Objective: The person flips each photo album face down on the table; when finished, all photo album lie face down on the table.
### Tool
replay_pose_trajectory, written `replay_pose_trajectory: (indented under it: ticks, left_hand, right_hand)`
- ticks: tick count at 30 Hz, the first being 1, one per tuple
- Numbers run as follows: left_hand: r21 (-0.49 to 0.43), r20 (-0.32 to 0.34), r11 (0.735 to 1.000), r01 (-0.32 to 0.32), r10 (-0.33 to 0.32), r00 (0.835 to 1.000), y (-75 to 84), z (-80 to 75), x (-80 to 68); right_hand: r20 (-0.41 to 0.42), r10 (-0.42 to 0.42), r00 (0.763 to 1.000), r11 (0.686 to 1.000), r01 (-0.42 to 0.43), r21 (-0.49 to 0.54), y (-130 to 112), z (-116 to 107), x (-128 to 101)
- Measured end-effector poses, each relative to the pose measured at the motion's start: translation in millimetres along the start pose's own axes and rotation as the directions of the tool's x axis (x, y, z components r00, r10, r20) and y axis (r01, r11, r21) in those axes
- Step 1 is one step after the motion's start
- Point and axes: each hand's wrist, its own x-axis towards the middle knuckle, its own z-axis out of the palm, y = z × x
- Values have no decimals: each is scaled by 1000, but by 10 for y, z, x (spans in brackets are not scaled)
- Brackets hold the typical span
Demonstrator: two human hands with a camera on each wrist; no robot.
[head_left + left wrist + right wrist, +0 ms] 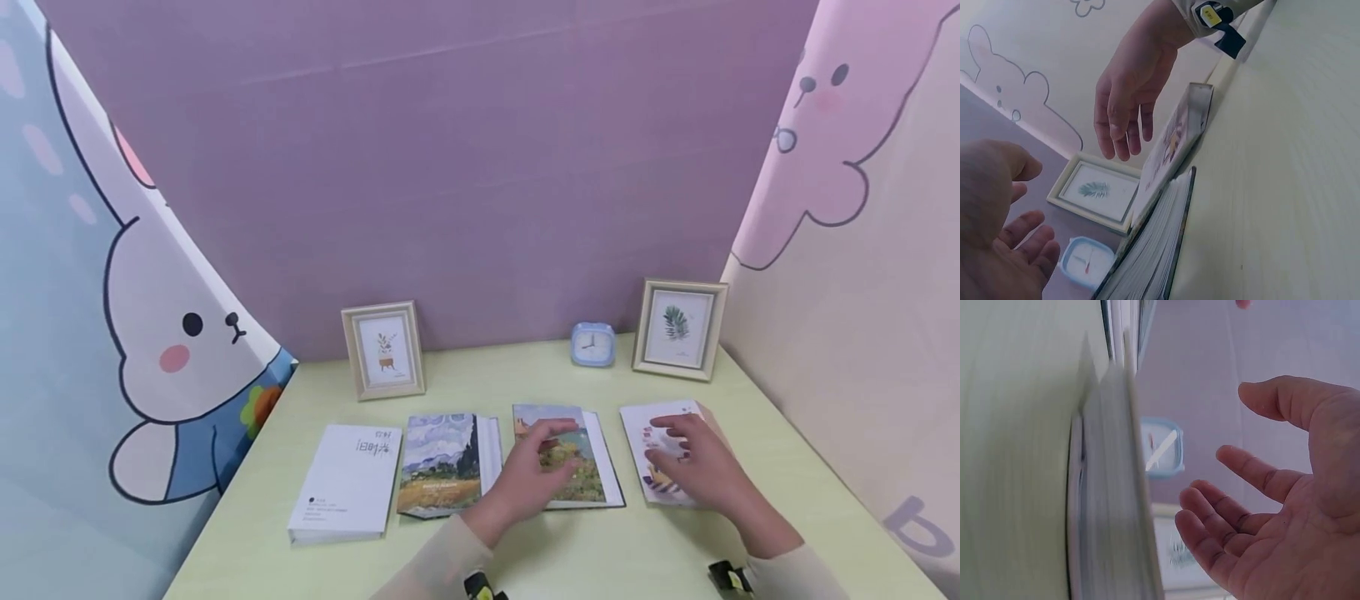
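Note:
Four books lie in a row on the pale green table (525,558). My left hand (538,468) hovers open over the third book, which has a landscape painting cover (581,467). My right hand (688,460) hovers open over the rightmost book, white with purple and yellow marks (647,442). In the left wrist view the right hand (1127,100) hangs with straight fingers just off that book's cover (1172,147), while the left hand (1004,250) shows its empty palm. The right wrist view shows the right hand (1272,519) empty beside a book's edge (1116,512).
A white book (347,482) and a cypress-painting book (442,462) lie to the left. Two small picture frames (384,350) (678,327) and a blue clock (593,344) stand along the purple back wall. Cartoon-printed panels close in both sides.

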Motion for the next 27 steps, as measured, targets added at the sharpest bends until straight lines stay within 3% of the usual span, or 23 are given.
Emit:
replay_pose_trajectory:
  ticks: [8,12,21,27]
  left_hand:
    - [82,-86,996,35,-28,996,-126,-230,-128]
    - [91,-98,994,67,-58,993,-180,-317,-201]
    - [20,-67,997,70,-68,995,-308,-410,-347]
    - [-39,-64,990,136,-139,988,-288,-420,-421]
  right_hand:
    - [68,-35,997,999,34,10,-170,172,62]
    - [124,-27,992,1000,27,1,-196,271,79]
    - [221,-91,971,995,100,-30,-268,460,115]
    - [268,-107,957,988,133,-80,-321,546,122]
